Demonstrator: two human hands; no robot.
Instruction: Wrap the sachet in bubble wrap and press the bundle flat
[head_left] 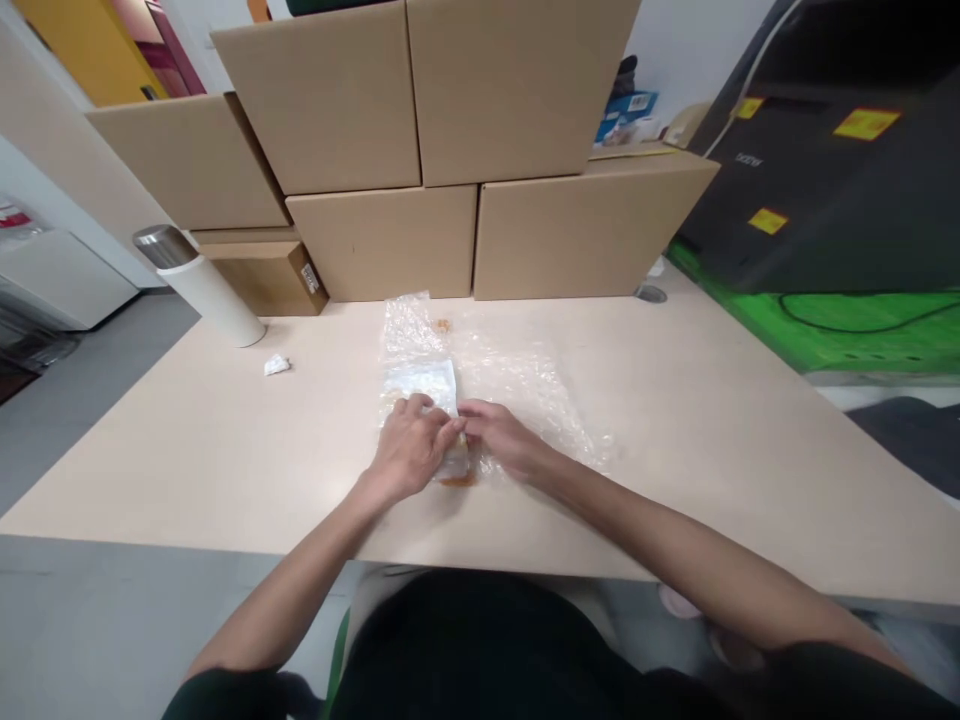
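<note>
Tabletop (697,440), pale, cardboard boxes (382,245) behind, hands (411,446) at probable bubble wrap (525,385)

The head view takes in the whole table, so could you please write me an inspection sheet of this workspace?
Surface: pale table.
Job's things: silvery packet among crinkled clear plastic wrap; whether it lies on or inside the wrap is unclear.
Clutter: white flask and white scrap on the left; cardboard boxes stacked along the back.
Grip: left hand over the packet, right hand at its right edge; how firm either grip is cannot be told.
Cables: dark cable on the green surface at right.
Surroundings: black case with yellow labels.
</note>
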